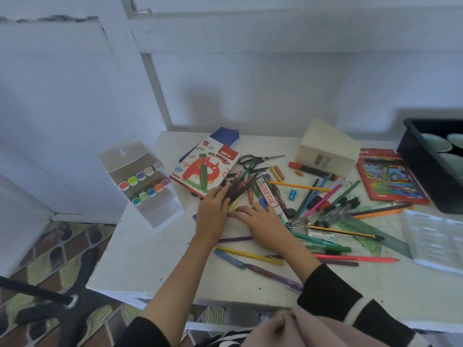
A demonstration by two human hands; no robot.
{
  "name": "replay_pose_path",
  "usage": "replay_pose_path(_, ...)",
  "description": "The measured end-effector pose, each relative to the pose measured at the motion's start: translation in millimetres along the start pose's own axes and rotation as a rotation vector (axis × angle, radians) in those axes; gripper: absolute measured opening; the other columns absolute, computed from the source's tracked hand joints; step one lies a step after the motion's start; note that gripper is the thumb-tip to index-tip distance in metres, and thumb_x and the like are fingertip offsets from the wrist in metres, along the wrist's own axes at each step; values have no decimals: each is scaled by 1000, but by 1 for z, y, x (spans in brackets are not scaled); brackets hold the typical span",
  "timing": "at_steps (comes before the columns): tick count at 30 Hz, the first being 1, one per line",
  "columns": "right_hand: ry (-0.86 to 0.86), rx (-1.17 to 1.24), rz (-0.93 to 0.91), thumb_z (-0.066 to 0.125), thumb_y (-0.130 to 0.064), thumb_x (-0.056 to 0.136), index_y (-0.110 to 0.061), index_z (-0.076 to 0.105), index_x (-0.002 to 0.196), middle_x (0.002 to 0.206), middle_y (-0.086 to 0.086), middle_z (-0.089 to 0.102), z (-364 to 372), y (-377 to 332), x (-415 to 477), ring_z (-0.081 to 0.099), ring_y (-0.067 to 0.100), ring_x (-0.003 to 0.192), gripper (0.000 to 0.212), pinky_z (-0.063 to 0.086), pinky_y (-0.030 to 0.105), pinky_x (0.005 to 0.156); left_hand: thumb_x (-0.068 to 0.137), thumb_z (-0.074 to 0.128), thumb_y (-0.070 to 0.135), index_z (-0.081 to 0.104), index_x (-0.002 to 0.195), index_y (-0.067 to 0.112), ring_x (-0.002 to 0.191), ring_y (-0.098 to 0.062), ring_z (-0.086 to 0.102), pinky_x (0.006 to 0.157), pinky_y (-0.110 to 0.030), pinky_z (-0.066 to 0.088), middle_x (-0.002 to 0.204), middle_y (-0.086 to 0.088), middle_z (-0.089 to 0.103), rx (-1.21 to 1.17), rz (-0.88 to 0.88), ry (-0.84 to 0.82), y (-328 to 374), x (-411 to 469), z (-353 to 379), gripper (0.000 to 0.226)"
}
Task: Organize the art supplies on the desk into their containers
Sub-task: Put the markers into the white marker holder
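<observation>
My left grip [213, 209] clasps a fanned bundle of slim dark pencils [241, 185] mid-surface [150, 246] beside the cardboard pastel box [204, 169], my right grip [261, 221] lies flat and released, a clear plastic case [125, 156] holds square-capped markers [140, 176], and a black tray [411, 146] holds pale dishes [437, 144].

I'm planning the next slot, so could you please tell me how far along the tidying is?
Early. Done: markers sit in the clear case. In hand: the left hand grips a pencil bundle, right hand beside it. Left: pens, crayons and scissors lie loose on the desk.
</observation>
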State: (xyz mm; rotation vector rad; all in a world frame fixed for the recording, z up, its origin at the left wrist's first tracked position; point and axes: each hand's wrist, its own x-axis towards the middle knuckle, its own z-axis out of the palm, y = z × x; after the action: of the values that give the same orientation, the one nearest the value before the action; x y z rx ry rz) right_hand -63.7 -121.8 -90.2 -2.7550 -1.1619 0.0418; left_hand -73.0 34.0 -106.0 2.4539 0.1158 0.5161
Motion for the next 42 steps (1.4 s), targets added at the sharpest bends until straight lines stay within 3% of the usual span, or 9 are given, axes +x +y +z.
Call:
replay_pose_path(8, -12, -148, 52, 45, -4, 87, -32, 37, 133, 132, 5, 40, -2, -12, 6, 38, 28, 120, 55, 34, 49, 90, 91, 59, 11, 63, 123, 9, 110, -23, 57, 92, -23, 40, 118, -8, 65, -3, 5, -9, -5, -3, -1, 32)
replay_pose_path(12, 157, -105, 159, 68, -21, 75, -25, 64, 91, 96, 4, 62, -3, -13, 3, 57, 27, 96, 17, 42, 47, 77, 88, 64, 8, 66, 117, 6, 110, -23, 56, 93, -21, 36, 116, -10, 66, 13, 44, 10, -6, -6, 0, 29)
replay_pose_path(14, 162, -181, 236, 78, -39, 64, -24, 65, 74, 81, 0, 64, -4, -9, 1, 61, 23, 80, 22, 46, 43, 67, 87, 64, 7, 66, 116, 4, 110, -24, 56, 94, -22, 38, 115, -10, 66, 0, 71, 9, -6, -9, 3, 28)
replay_pose_path(17, 145, -227, 333, 82, -45, 54, -22, 67, 74, 81, -1, 67, -4, -6, -1, 61, 22, 78, 34, 47, 42, 66, 87, 64, 6, 66, 116, 4, 112, -24, 56, 97, -35, 46, 115, -10, 67, 0, 116, -1, -7, -13, 6, 29)
replay_pose_path(20, 161, -168, 374, 73, -29, 70, -18, 63, 88, 91, -1, 68, -9, -9, 0, 58, 24, 93, 24, 42, 45, 78, 88, 64, 12, 65, 118, 7, 114, -26, 56, 93, -42, 49, 117, -8, 67, 51, 110, 6, -7, -16, 9, 30)
replay_pose_path(23, 172, -2, 438, 57, -24, 83, -18, 53, 105, 103, -1, 62, -21, -7, -2, 49, 22, 106, 23, 35, 44, 89, 91, 49, 28, 64, 121, 9, 114, -27, 55, 90, -42, 47, 119, -7, 66, 100, 92, 4, -6, -19, 9, 38)
replay_pose_path(27, 276, 276, 515, 63, -22, 81, -18, 58, 106, 102, -2, 62, -41, 8, -9, 53, 17, 99, 25, 42, 36, 89, 93, 54, 21, 61, 124, 9, 119, -28, 52, 92, -45, 45, 124, -8, 63, 98, 60, 0, -6, -19, 10, 34)
replay_pose_path(35, 538, 1297, 887, 65, -11, 87, -2, 69, 95, 77, 6, 69, -65, 46, -45, 67, 11, 68, 13, 52, 16, 58, 91, 61, 15, 63, 123, 12, 120, -27, 51, 92, -45, 39, 124, -6, 63, 130, 48, 40, 3, -20, 7, 32)
replay_pose_path(42, 691, 2219, 952, 56, -3, 90, 3, 58, 92, 81, 17, 69, -63, 57, -73, 69, 17, 68, 6, 56, 20, 59, 89, 61, 9, 67, 116, 13, 116, -25, 52, 92, -48, 38, 119, -3, 65, 51, 58, 113, 10, -23, -1, 27)
